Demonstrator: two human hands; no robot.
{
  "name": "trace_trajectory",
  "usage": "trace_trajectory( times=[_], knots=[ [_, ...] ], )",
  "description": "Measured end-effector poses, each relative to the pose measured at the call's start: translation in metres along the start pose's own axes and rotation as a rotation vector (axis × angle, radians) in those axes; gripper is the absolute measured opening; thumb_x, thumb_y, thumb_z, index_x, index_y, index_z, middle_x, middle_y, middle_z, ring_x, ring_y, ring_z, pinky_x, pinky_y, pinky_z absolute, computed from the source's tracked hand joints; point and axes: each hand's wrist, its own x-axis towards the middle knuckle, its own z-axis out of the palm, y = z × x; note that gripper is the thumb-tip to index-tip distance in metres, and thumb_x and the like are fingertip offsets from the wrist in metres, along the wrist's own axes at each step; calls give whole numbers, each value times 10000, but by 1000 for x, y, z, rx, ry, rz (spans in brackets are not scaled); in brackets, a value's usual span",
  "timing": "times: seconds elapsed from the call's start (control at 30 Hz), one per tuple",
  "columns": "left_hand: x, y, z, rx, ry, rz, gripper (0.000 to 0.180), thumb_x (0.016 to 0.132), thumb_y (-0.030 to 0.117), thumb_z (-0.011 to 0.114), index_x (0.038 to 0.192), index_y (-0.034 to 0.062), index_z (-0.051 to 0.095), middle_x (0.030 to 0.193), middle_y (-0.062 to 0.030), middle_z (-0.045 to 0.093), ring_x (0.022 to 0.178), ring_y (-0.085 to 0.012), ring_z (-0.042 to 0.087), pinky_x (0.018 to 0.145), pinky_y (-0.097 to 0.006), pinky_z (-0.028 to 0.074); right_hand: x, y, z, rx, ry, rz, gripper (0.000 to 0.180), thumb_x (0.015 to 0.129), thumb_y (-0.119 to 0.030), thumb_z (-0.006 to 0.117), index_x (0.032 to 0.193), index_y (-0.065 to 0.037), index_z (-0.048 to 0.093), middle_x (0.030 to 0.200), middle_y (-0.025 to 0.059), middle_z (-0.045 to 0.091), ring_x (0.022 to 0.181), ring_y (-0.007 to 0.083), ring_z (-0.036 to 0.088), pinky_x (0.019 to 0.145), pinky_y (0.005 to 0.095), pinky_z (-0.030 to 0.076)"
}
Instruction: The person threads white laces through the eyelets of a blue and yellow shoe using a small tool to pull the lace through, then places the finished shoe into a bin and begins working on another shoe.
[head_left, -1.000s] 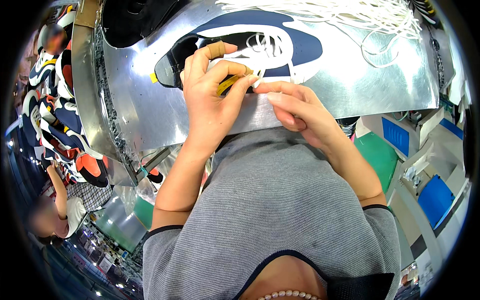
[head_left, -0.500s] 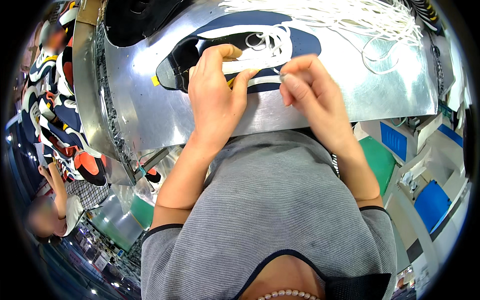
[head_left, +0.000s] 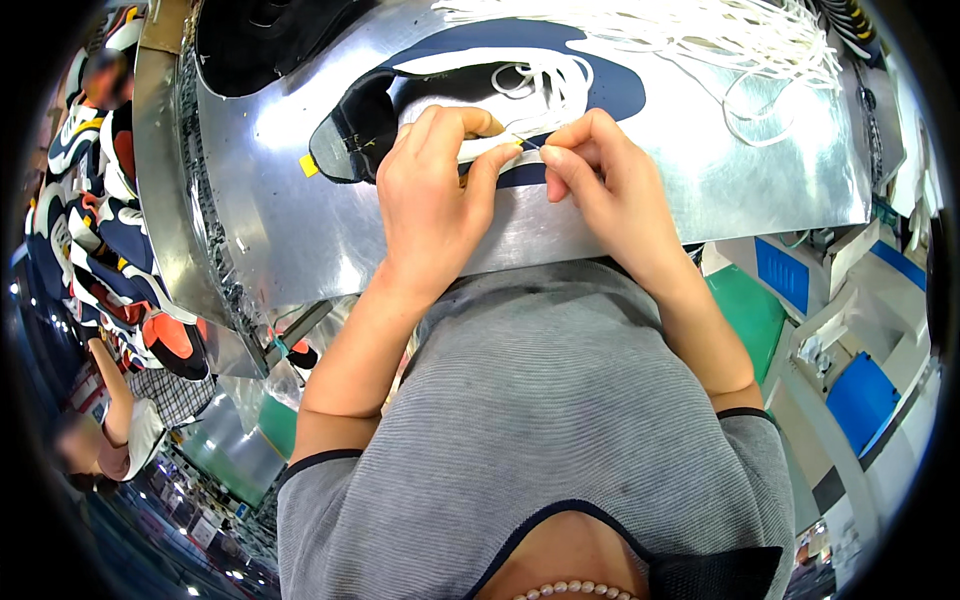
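A navy and white sneaker [head_left: 480,60] lies on its side, its dark-lined opening toward me and its heel to the left. White lace [head_left: 552,82] loops through its front. My left hand [head_left: 440,165] is closed on the shoe's near edge, thumb and index finger pinching the white strip beside the opening. Close to those fingertips, my right hand [head_left: 605,170] pinches a thin dark piece, too small to name, that spans the gap between the hands. The fingers cover part of the shoe's near side.
The shoe rests on a shiny metal table [head_left: 300,240]. A pile of white laces [head_left: 720,55] lies at the back right. A black item [head_left: 265,45] sits at the back left. Several shoes [head_left: 95,230] hang or stack on the left, near another person [head_left: 115,420]. Blue panels [head_left: 785,275] stand at right.
My right hand has moved left and slightly down, its fingertips now close to the left hand's. The left hand keeps its hold on the shoe.
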Motion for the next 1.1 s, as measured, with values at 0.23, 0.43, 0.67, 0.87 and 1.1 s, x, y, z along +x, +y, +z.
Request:
trace_trajectory(
  times=[0.23, 0.43, 0.67, 0.87, 1.1],
  knots=[
    [-8, 0, 2, -119, -75, 92, 183, 776, 74, 775, 890, 48, 633, 803, -72, 633, 700, -263, 596, 611, -358, 460, 13, 4, 27, 26, 79, 22, 179, 965, -171, 578, 964, -1, 523, 699, 124, 654, 658, 261, 660, 643, 375, 509],
    [-23, -10, -7, 7, 24, 225, 297, 748, -20, 774, 954, 55, 573, 773, -70, 604, 660, -246, 567, 606, -351, 420, -21, -9, -31, -321, -37, -94, 174, 939, -190, 626, 996, -27, 602, 714, 90, 675, 648, 213, 665, 615, 355, 505],
    [-22, -20, -10, 7, -7, 561, 390, 727, -73, 770, 997, 54, 519, 850, -91, 645, 722, -264, 621, 616, -352, 452, 8, -56, -27, -478, -120, -485, 191, 870, -34, 666, 1059, -15, 672, 832, 110, 693, 723, 187, 688, 651, 256, 512],
    [-23, -20, -16, -36, -53, 586, 361, 738, -47, 765, 983, 54, 521, 847, -87, 641, 713, -260, 621, 627, -350, 461, 24, -35, -10, -546, -215, -465, 209, 811, -69, 714, 1013, -23, 699, 815, 149, 704, 734, 292, 679, 678, 340, 533],
    [-23, -12, -21, -149, -173, 342, 391, 767, -19, 784, 1049, 13, 515, 836, -106, 636, 721, -257, 621, 660, -318, 487, 43, -74, -67, 162, 101, -543, 184, 881, -59, 702, 1060, -16, 708, 935, 47, 726, 825, 131, 682, 829, 286, 549]
  ],
)
